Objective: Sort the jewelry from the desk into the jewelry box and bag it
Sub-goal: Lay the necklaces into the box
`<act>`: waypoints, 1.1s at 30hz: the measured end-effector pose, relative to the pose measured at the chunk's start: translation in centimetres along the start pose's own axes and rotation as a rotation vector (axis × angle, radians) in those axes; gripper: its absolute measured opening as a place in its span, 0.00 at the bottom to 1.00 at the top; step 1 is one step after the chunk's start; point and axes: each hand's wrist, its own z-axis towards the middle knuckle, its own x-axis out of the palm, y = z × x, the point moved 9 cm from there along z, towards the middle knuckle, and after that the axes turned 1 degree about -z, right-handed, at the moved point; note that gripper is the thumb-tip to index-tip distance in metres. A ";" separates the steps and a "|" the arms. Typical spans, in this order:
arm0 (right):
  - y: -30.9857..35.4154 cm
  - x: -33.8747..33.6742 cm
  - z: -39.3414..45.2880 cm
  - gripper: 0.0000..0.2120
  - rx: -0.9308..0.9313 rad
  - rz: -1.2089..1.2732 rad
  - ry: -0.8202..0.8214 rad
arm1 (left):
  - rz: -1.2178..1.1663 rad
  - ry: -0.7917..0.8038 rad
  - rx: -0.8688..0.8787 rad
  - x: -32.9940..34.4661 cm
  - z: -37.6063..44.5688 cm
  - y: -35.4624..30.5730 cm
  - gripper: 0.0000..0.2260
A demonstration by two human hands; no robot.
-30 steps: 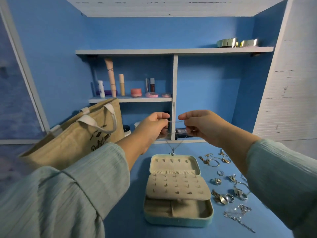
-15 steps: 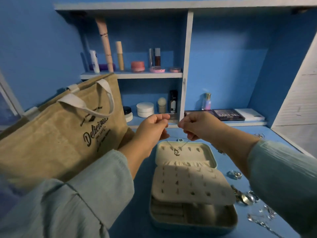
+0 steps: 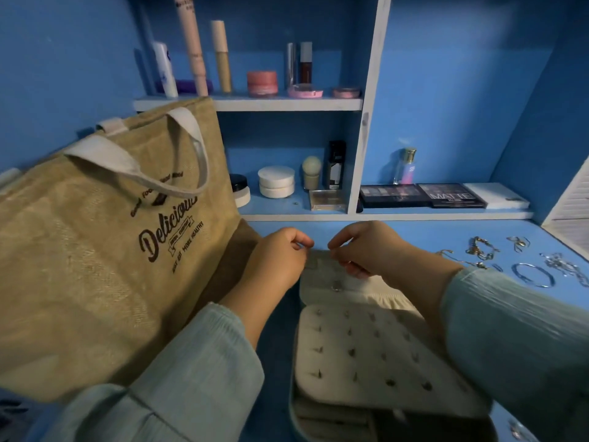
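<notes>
lower now than half a second back: both hands down from chest height to the far edge of the jewelry box (image 3: 360,355), necklace pendant down from mid-air onto the lid lining.

largest first: tan burlap bag (image 3: 105,250) upright at left, handles up, mouth out of sight, touching the left forearm's side. next, open jewelry box straight ahead, cream earring panel folded over the tray, lid laid back toward the shelves. then left hand (image 3: 277,260) and right hand (image 3: 366,250), close together over the lid's far rim, each pinching thumb to forefinger; thin chain between them too fine to make out, so held ends judged rather than seen. loose jewelry (image 3: 535,266) scattered on the desk (image 3: 430,231) well to the right, nearer the right hand. smallest: pendant (image 3: 336,286), a small silver glint resting on the lid lining, just below and between the two hands.

relation that counts: pendant hangs toward the body from the pinch points, chain's long axis across, left to right, along the lid's upper edge. both hands about equally near. probable step: hooking or laying the chain on the lid's holders. fine, limp, easily tangled.
</notes>
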 end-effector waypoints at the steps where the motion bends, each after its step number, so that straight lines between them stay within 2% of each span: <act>1: 0.1 0.1 0.3 0.06 -0.023 -0.030 -0.007 | 0.030 -0.007 0.018 -0.1 0.1 0.0 0.08; 4: 0.4 0.2 1.0 0.11 -0.077 -0.130 -0.011 | 0.090 -0.015 0.066 -0.2 0.3 -0.5 0.10; 8: 1.1 0.4 1.4 0.11 -0.134 -0.248 -0.015 | 0.221 0.015 0.114 -0.1 0.6 -0.8 0.11; 12: 1.5 0.9 1.3 0.17 -0.174 -0.435 -0.021 | 0.298 0.066 0.138 0.4 0.5 -1.3 0.13; 16: 2.3 1.6 0.9 0.13 -0.222 -0.579 -0.009 | 0.374 0.073 0.163 0.7 0.4 -1.6 0.13; 20: 2.1 1.9 1.2 0.10 -0.201 -0.605 0.005 | 0.416 0.111 0.107 1.2 0.8 -1.2 0.13; 26: 2.1 2.6 1.6 0.12 -0.197 -0.793 0.063 | 0.399 0.112 0.167 1.0 0.1 -1.4 0.13; 30: 2.4 2.5 1.2 0.13 -0.212 -0.809 0.102 | 0.365 0.107 0.157 0.8 -0.1 -1.5 0.13; 33: 2.6 2.1 0.1 0.13 -0.223 -0.730 0.129 | 0.329 0.096 0.166 0.6 -0.4 -1.4 0.13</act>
